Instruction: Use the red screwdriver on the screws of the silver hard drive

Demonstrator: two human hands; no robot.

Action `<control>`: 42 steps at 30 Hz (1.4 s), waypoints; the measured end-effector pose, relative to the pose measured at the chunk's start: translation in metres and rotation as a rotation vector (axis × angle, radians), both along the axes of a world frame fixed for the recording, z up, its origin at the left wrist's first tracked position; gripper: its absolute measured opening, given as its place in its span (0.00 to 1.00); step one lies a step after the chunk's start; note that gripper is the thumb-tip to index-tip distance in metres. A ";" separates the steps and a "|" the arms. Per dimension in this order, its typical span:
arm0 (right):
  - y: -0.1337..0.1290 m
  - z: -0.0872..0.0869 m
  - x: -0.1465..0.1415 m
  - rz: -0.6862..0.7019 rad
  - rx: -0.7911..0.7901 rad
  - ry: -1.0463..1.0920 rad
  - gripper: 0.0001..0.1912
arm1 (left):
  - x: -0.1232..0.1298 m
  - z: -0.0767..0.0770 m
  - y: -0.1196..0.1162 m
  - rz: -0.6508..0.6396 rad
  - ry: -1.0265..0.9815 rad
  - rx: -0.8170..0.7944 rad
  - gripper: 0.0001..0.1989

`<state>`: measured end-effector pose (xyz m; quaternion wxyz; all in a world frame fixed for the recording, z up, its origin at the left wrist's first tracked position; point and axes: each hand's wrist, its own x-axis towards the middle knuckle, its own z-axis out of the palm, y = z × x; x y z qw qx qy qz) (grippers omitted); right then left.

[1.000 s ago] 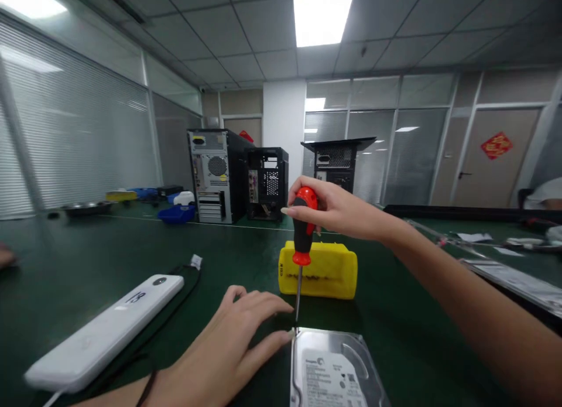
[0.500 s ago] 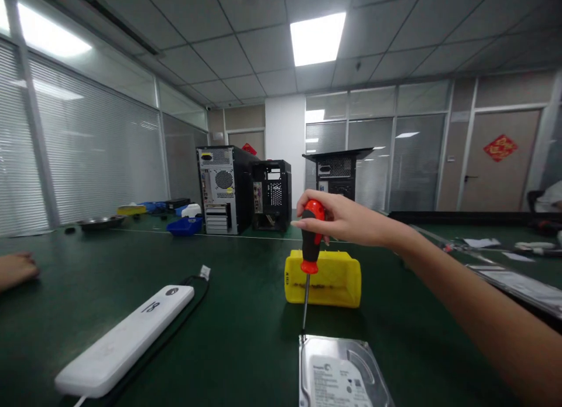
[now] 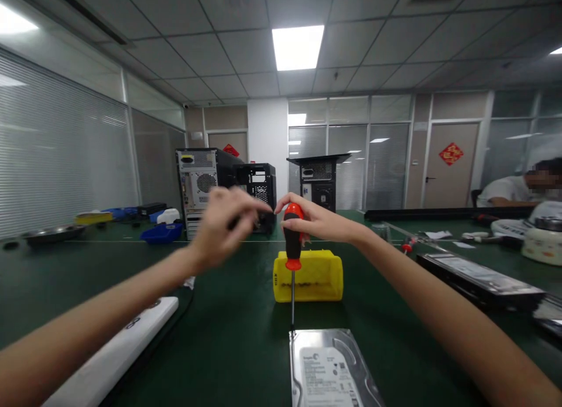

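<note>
My right hand (image 3: pixel 307 217) grips the red and black handle of a screwdriver (image 3: pixel 293 237) from above. The screwdriver stands nearly upright, its tip at the far left corner of a silver hard drive (image 3: pixel 327 372) that lies label up on the green table. Slightly blurred, my left hand (image 3: pixel 226 222) is in the air left of the handle. Its index finger stretches toward the handle and the thumb is apart, with nothing seen in it. Behind the shaft lies a yellow plastic bin (image 3: pixel 329 278), its opening toward me.
A white power strip (image 3: pixel 132 348) lies partly under my left forearm. Computer cases (image 3: pixel 199 184) stand at the back, with a blue bin (image 3: pixel 161 233) beside them. To the right lie a black-edged device (image 3: pixel 478 278) and another screwdriver (image 3: pixel 408 246). A person (image 3: pixel 509 190) sits at far right.
My left hand has come up from the left edge to beside the screwdriver handle. My right hand still holds the screwdriver on the drive's corner. The view has turned right.
</note>
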<state>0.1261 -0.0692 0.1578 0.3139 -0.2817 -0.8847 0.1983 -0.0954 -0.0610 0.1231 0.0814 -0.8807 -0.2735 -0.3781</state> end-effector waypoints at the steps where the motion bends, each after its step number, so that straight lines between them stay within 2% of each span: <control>1: 0.000 0.000 0.001 0.002 0.006 0.009 0.14 | 0.005 -0.015 -0.002 -0.069 0.033 -0.051 0.09; 3: -0.001 0.001 0.002 -0.013 0.032 0.014 0.14 | 0.011 -0.048 -0.010 -0.169 0.029 -0.229 0.09; 5: -0.002 0.002 0.003 -0.038 0.053 0.003 0.14 | 0.012 -0.076 -0.021 -0.151 -0.106 -0.442 0.08; 6: -0.002 0.003 0.004 -0.045 0.053 -0.005 0.14 | 0.013 -0.084 -0.026 -0.122 -0.183 -0.519 0.06; 7: -0.003 0.004 0.005 -0.044 0.046 -0.012 0.14 | 0.013 -0.090 -0.030 -0.101 -0.232 -0.600 0.06; 9: -0.003 0.006 0.008 -0.021 0.008 -0.026 0.13 | 0.015 -0.095 -0.033 -0.139 -0.207 -0.781 0.10; 11: -0.003 0.007 0.012 0.016 -0.044 -0.037 0.12 | 0.018 -0.099 -0.030 -0.181 -0.169 -0.950 0.17; 13: -0.004 0.008 0.015 0.027 -0.086 -0.043 0.12 | 0.022 -0.103 -0.026 -0.219 -0.148 -1.051 0.23; 17: -0.008 0.008 0.017 0.002 -0.101 -0.038 0.15 | 0.024 -0.112 -0.024 -0.288 -0.139 -1.074 0.21; 25: -0.007 0.008 0.018 -0.050 -0.088 -0.085 0.16 | 0.021 -0.114 -0.025 -0.321 -0.153 -1.060 0.17; 34: -0.010 0.014 0.022 -0.040 -0.059 -0.114 0.15 | 0.024 -0.114 -0.020 -0.285 -0.124 -1.079 0.14; 42: -0.011 0.012 0.020 -0.066 -0.040 -0.105 0.16 | 0.021 -0.116 -0.021 -0.298 -0.116 -1.054 0.13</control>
